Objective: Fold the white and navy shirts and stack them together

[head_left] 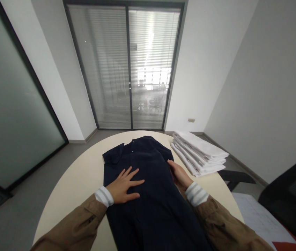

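A dark navy short-sleeved shirt [150, 167] with small buttons near its collar lies spread on the round table, its collar end away from me and its lower part running toward me out of view. My left hand [124, 185] rests flat on the left side of the shirt, fingers spread. At the shirt's right edge, just below the sleeve, my right hand [179, 174] grips the cloth, the thumb on top and the other fingers hidden beneath the fabric.
A stack of folded white cloths [199, 153] sits on the right of the cream table [66, 195]. Beyond the table's right edge stand a black chair [291, 195] and a sheet of printed paper [263, 216]. Glass doors with blinds [106, 69] are behind.
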`<state>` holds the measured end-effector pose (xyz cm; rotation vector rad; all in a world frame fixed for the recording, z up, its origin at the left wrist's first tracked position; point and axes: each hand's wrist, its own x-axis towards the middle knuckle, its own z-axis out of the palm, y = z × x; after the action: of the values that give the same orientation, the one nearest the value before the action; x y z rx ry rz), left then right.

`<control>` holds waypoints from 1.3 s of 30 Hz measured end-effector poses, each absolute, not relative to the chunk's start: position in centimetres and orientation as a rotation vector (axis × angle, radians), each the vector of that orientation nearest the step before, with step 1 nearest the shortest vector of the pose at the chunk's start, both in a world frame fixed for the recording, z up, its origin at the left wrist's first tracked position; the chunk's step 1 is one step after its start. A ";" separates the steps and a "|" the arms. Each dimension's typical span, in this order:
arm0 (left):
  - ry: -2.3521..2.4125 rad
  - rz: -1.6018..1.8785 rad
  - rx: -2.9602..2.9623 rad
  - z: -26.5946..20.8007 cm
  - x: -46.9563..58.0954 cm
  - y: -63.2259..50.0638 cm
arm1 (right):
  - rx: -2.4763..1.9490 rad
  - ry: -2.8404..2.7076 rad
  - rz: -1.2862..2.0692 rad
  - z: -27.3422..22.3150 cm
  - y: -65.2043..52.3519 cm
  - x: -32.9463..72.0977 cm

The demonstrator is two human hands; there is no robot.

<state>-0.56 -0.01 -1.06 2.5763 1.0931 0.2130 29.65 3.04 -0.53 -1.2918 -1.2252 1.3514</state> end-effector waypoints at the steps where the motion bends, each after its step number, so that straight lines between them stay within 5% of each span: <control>1: 1.075 0.213 2.579 -0.9 -0.5 -0.1 | -1.229 -1.179 1.441 -0.3 2.9 29.5; 10: 0.926 0.180 2.527 0.3 -0.7 -0.5 | -1.011 -1.339 1.714 1.7 2.1 31.3; 19: 0.794 0.259 2.528 1.5 0.1 -1.3 | -1.133 -1.579 1.433 -0.5 3.8 32.7; 29: 1.920 0.786 2.447 -1.5 -4.2 5.0 | -1.346 -2.025 1.114 -0.7 4.0 33.8; 39: 1.897 0.800 2.349 -3.1 -4.3 6.3 | -1.441 -2.175 0.838 0.1 3.7 33.7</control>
<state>-4.30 6.29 -3.14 2.3493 1.8973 0.8002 33.72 3.67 0.10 -1.4414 -2.1754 0.8375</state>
